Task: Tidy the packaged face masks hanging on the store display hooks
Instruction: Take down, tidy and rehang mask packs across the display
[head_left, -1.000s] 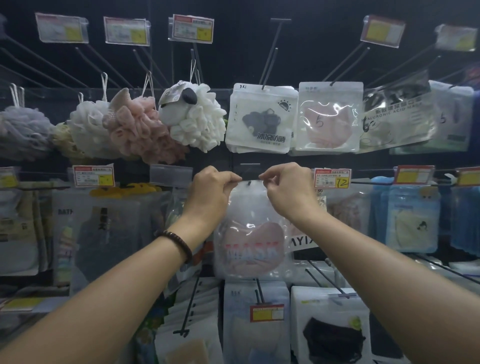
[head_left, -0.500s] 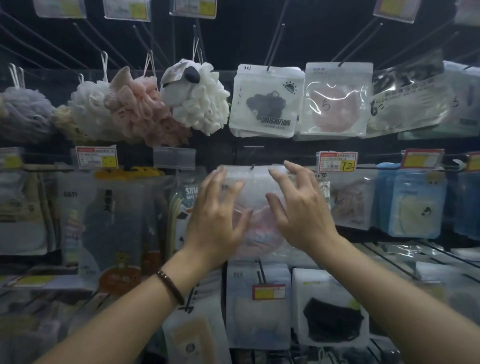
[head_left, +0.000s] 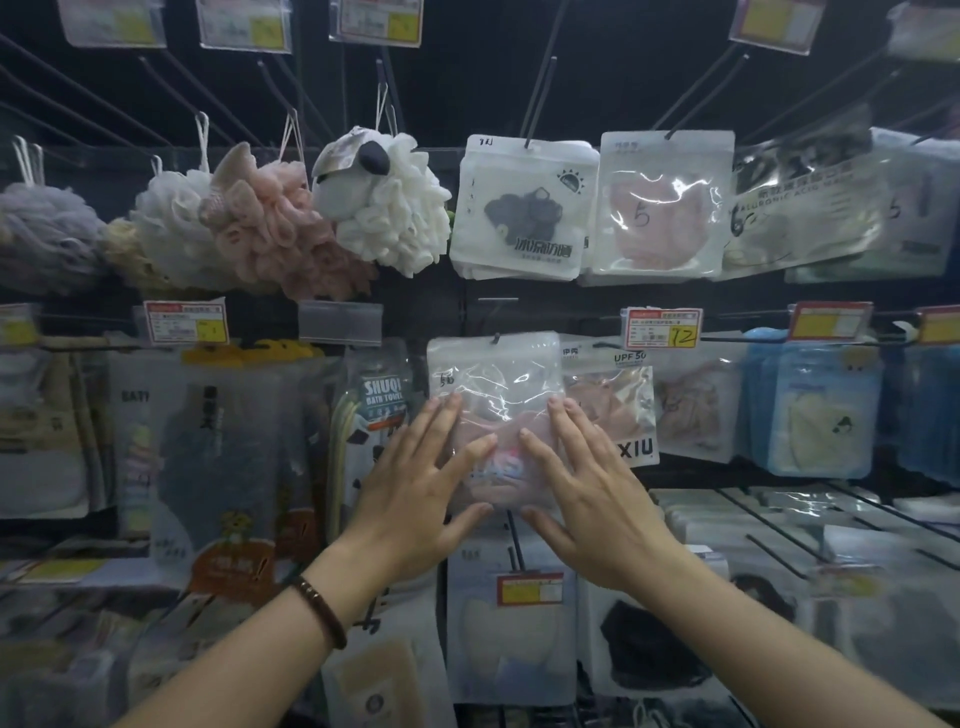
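Two hands lie flat on one mask pack (head_left: 493, 374); the left hand (head_left: 413, 488) covers its lower left part and the right hand (head_left: 589, 488) its lower right; fingers are straight and spread and grip nothing; the thumbs point toward each other just under the pack's bottom edge. The pack hangs on a hook (head_left: 496, 339) in the middle row of the rack, near the rack's centre, square and facing outward; it overlaps the left edge of the UPF pack (head_left: 621, 410) beside it. Judging from this, the pack is hung and is being smoothed flat, so this one is nearly done; the top packs (head_left: 800, 208) toward the rack's right edge sit crooked and overlapped; the bottom packs (head_left: 511, 623) look uneven, though blur hides much; most of the tidying seems left.
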